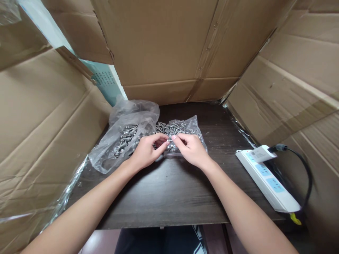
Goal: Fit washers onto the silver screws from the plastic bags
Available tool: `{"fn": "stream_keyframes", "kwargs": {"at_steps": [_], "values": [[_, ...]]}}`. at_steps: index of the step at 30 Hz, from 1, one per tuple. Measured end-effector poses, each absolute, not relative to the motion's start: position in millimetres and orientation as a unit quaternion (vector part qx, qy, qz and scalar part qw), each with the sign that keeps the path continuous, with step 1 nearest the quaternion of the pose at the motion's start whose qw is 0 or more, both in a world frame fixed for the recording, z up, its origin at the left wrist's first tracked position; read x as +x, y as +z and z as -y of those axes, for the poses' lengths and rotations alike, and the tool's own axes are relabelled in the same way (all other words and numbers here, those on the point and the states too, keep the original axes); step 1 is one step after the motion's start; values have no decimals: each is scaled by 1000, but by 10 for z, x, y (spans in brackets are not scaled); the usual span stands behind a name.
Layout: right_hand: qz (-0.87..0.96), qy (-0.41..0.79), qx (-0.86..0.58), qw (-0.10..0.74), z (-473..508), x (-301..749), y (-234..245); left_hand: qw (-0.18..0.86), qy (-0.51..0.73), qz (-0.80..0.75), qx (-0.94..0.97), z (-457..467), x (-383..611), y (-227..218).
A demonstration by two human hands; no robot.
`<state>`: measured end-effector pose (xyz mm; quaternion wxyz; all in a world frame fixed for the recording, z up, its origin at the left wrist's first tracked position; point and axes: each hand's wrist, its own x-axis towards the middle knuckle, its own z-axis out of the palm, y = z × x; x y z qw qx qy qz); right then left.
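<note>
Between the fingertips of both hands is a small metal bolt point(170, 140), mostly covered by the fingers. My left hand point(148, 148) pinches its left end, with thumb and forefinger closed. My right hand point(191, 147) closes thumb and fingers on the other end. Behind the hands lies a pile of loose bolts point(176, 126), partly on a clear plastic bag point(194, 123) that also bears small washers or nuts. At the left, a larger clear bag point(106, 164) lies open with many metal bolts point(127, 135) inside.
The dark wooden table point(159, 190) has cardboard walls point(164, 46) at the back and both sides. A white power strip point(268, 181) lies along the right edge, with a plug and black cable point(304, 162). A yellow piece point(295, 218) shows beside its near end.
</note>
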<state>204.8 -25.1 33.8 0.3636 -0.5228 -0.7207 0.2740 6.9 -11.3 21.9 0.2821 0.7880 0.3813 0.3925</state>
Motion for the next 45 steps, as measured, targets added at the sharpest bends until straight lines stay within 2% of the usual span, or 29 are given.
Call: {"fn": "stream_keyframes", "kwargs": {"at_steps": [3, 8, 16, 21, 27, 34, 38, 45], "values": [[720, 251, -543, 353, 256, 2071, 350, 270, 400, -384, 787, 122, 64, 231], [728, 278, -487, 395, 269, 2082, 398, 249, 417, -394, 781, 121, 53, 244], [732, 272, -490, 388, 232, 2086, 340, 231, 431, -404, 773, 102, 49, 238], [716, 304, -465, 422, 253, 2073, 361, 241, 421, -403, 776, 104, 45, 236], [716, 289, -427, 471, 266, 2063, 378, 243, 416, -403, 778, 107, 37, 214], [729, 254, -437, 461, 243, 2065, 369, 245, 417, -407, 775, 103, 40, 227], [716, 270, -432, 478, 247, 2058, 367, 245, 420, -410, 772, 104, 42, 238], [715, 294, -456, 441, 256, 2011, 328, 248, 418, -407, 773, 112, 49, 245]]}}
